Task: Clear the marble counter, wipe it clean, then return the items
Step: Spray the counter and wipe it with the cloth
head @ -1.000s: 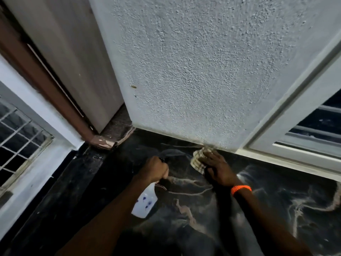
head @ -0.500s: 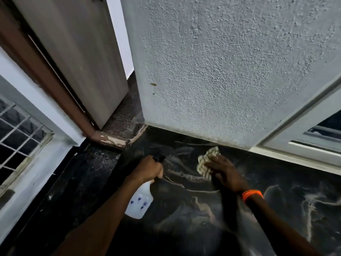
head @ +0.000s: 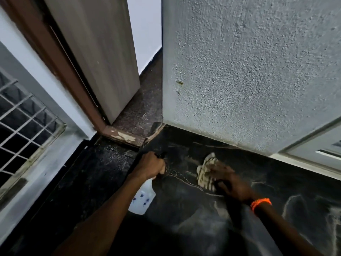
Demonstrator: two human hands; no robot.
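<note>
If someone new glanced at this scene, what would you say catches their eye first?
Probably the two hands low in the middle: the right hand, with an orange wristband, presses a pale cloth onto the black veined marble counter. Beside it, the left hand grips a clear spray bottle. Behind them rises a rough white wall, with a half-open door to its left.

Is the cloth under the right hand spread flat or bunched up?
Bunched up: the cloth shows folds and ridges beside the right hand pressing it on the counter.
</note>
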